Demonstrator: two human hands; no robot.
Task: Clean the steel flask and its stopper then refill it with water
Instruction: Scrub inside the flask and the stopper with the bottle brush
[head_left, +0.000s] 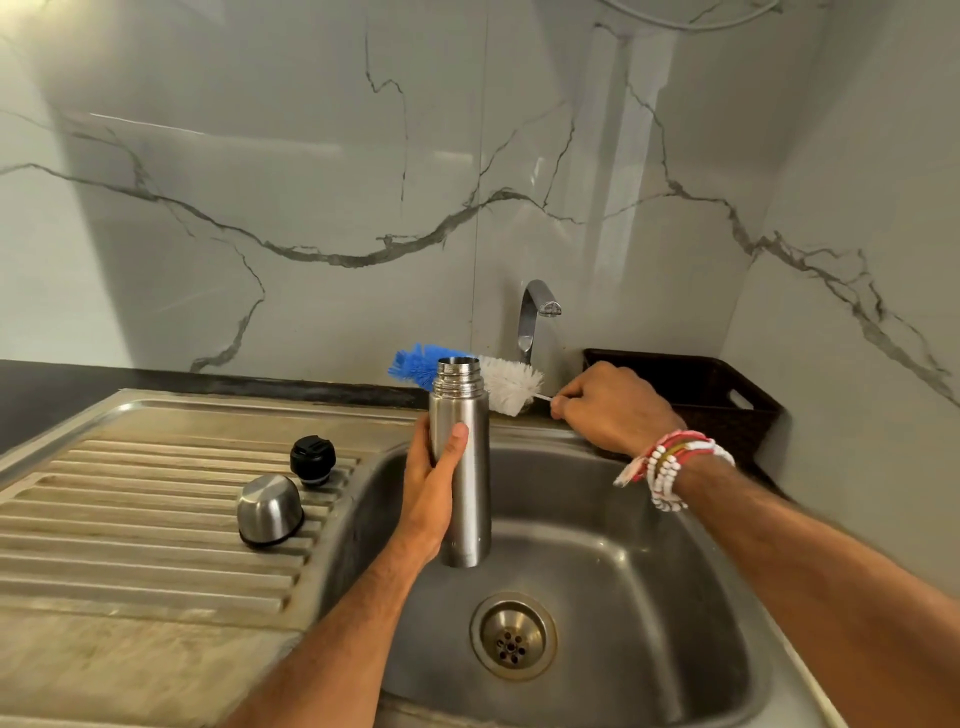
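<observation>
My left hand (434, 486) grips the steel flask (464, 478) upright over the sink basin (597, 561), its threaded mouth uncovered at the top. Behind the flask lies a bottle brush (506, 384) with a blue tip and white bristles, level with the flask's mouth. My right hand (608, 405) pinches the brush's thin wire handle at the right. The black stopper (312, 460) stands on the ribbed draining board (156, 509). The steel cup lid (270, 509) lies upside down beside it, nearer to me.
A chrome tap (535, 317) rises behind the basin, with no water running. A dark woven basket (711, 395) sits in the back right corner. The drain strainer (513, 636) lies at the basin's bottom. Marble wall panels close off the back and right.
</observation>
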